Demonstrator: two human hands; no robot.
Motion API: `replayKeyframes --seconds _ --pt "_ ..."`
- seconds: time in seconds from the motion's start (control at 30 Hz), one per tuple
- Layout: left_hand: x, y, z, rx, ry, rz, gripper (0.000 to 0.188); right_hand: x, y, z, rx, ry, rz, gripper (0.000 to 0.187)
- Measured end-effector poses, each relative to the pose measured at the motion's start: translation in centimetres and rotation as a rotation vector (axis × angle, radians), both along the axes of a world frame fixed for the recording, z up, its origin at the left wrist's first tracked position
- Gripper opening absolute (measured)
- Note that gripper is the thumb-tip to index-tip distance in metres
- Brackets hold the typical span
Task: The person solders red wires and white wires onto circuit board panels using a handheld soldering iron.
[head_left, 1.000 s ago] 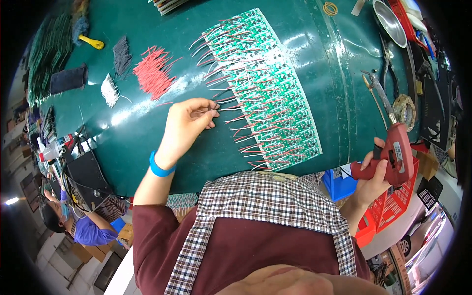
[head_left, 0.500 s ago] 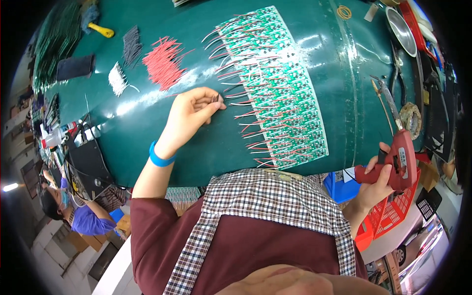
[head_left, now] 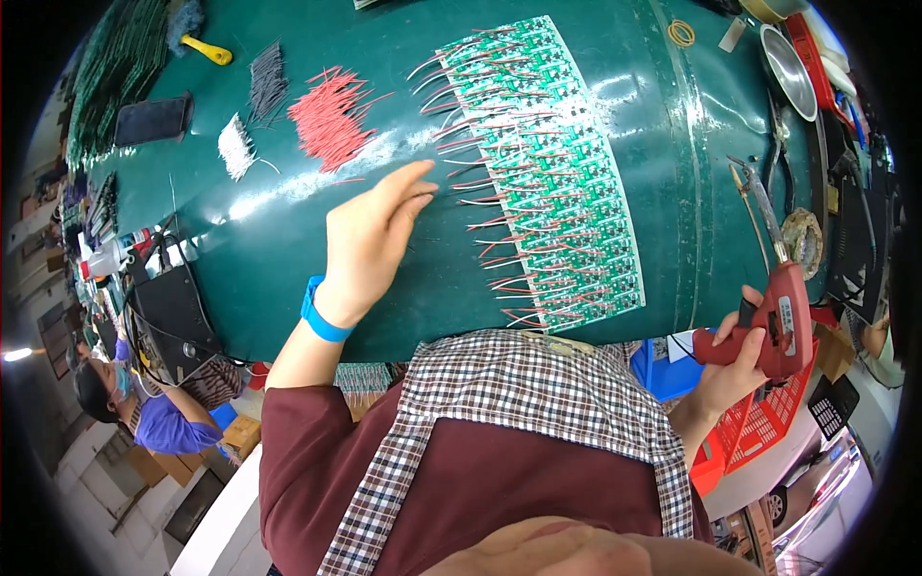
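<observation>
My left hand, with a blue wristband, hovers over the green table mat, left of a sheet of green circuit boards. Its fingers are stretched forward and slightly apart; nothing shows between them. Red, white and black wires stick out along the board sheet's left edge, close to the fingertips. At the right, my right hand is wrapped around the handle of a red soldering gun. Its metal tip points away from me, over the mat and apart from the boards.
Left of the boards lie piles of red wires, dark wires and white wires. Farther left are a phone and a yellow-handled brush. Pliers and a metal bowl sit right. A co-worker is at left.
My left hand has turned back-up and its curled fingers have straightened; dark bits seen in them earlier no longer show. The right hand and soldering gun have hardly moved.
</observation>
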State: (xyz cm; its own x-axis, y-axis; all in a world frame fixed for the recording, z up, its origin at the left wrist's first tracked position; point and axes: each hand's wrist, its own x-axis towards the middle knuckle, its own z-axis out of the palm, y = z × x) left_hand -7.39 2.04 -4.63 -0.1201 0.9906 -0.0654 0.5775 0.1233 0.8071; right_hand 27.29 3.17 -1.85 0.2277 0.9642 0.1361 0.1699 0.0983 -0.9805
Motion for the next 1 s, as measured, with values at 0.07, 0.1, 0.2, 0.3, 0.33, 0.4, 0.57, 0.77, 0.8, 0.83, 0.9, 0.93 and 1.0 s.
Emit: replayKeyframes --seconds 0.07,0.1,0.2,0.3,0.33,0.4,0.57,0.77,0.8,0.83,0.9,0.93,1.0 --pt "0.4 -0.5 -0.8 0.222 0.219 -0.075 0.029 0.0 0.1 0.1 -0.001 0.013 0.001 0.040" --pt "0.6 -0.8 -1.8 0.161 0.045 -0.030 0.026 0.0 0.1 0.0 0.006 0.016 0.012 0.040" --pt "0.7 -0.8 -2.7 -0.037 -0.320 0.102 0.022 -0.1 0.0 0.0 0.009 0.022 0.016 0.040" --pt "0.0 -0.6 -2.4 -0.155 -0.481 0.190 0.016 0.2 -0.1 0.0 0.017 0.055 0.031 0.041" --pt "-0.3 -0.4 -2.2 -0.153 -0.483 0.183 0.016 0.2 -0.1 0.0 0.029 0.080 0.051 0.042" --pt "-0.5 0.3 -1.1 -0.134 -0.568 0.130 0.014 0.0 0.4 0.3 0.059 0.026 0.109 0.043" --pt "3.5 2.3 4.5 -0.516 -0.913 -0.264 0.011 -0.3 0.8 0.1 0.055 -0.386 0.274 0.050" --pt "6.8 4.2 4.1 -0.693 -0.985 -0.623 0.012 -4.0 4.1 0.9 0.495 -0.648 0.653 0.043" --pt "7.1 4.5 3.9 -0.692 -0.986 -0.640 0.012 -3.8 4.4 0.8 0.528 -0.700 0.759 0.045" --pt "7.2 4.7 3.7 -0.723 -1.011 -0.629 0.012 -3.6 4.4 0.7 0.528 -0.704 0.755 0.045" --pt "7.5 5.0 3.2 -0.754 -1.035 -0.618 0.011 -3.1 4.4 0.5 0.585 -0.799 0.769 0.052" --pt "7.5 5.1 3.0 -0.788 -1.073 -0.560 0.011 -3.1 4.3 0.2 0.584 -0.800 0.767 0.052" --pt "7.7 5.1 2.7 -0.823 -1.111 -0.502 0.011 -3.5 3.8 -0.3 0.320 -0.334 0.499 0.058"
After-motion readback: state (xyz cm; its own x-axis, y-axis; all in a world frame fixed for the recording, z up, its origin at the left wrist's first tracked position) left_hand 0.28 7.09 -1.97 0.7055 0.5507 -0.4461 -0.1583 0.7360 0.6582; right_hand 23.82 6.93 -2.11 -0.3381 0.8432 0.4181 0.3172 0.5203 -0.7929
